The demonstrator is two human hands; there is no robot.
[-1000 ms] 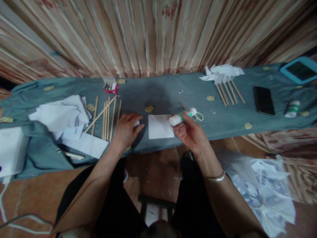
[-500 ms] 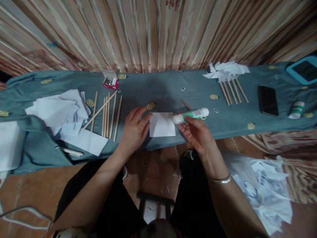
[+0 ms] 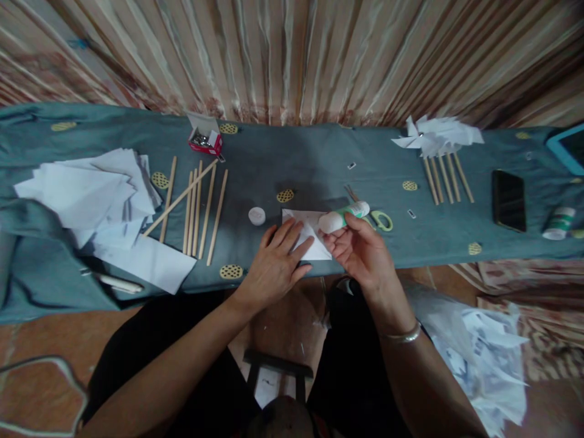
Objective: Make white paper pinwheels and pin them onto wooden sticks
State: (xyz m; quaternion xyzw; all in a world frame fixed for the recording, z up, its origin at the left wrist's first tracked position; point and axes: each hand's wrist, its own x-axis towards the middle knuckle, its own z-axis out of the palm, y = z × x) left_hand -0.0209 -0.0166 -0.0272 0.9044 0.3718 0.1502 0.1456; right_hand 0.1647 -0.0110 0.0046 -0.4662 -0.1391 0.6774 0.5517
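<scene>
A white square of paper (image 3: pixel 322 246) lies near the table's front edge. My left hand (image 3: pixel 278 258) rests flat over its left side, fingers spread. My right hand (image 3: pixel 365 249) grips a green and white glue stick (image 3: pixel 349 214), tilted over the paper's right part with its white end toward the sheet. Whether that end touches the paper I cannot tell. The round white cap (image 3: pixel 257 216) sits on the cloth left of the paper. Just behind the glue stick lie scissors with pale green handles (image 3: pixel 382 221), partly hidden by it.
At left are wooden sticks (image 3: pixel 187 213), a paper pile (image 3: pixel 86 194), a pen (image 3: pixel 116 282) and a red box of metal bits (image 3: pixel 205 141). Paper pinwheels (image 3: pixel 438 137) on sticks, a phone (image 3: pixel 508 201) and another glue stick (image 3: pixel 559 223) lie right. A plastic bag of paper (image 3: pixel 488 359) stands below.
My left hand has come down onto the paper, and the cap now lies on the table to its left. The glue stick is tilted over the sheet. The view has shifted slightly.
</scene>
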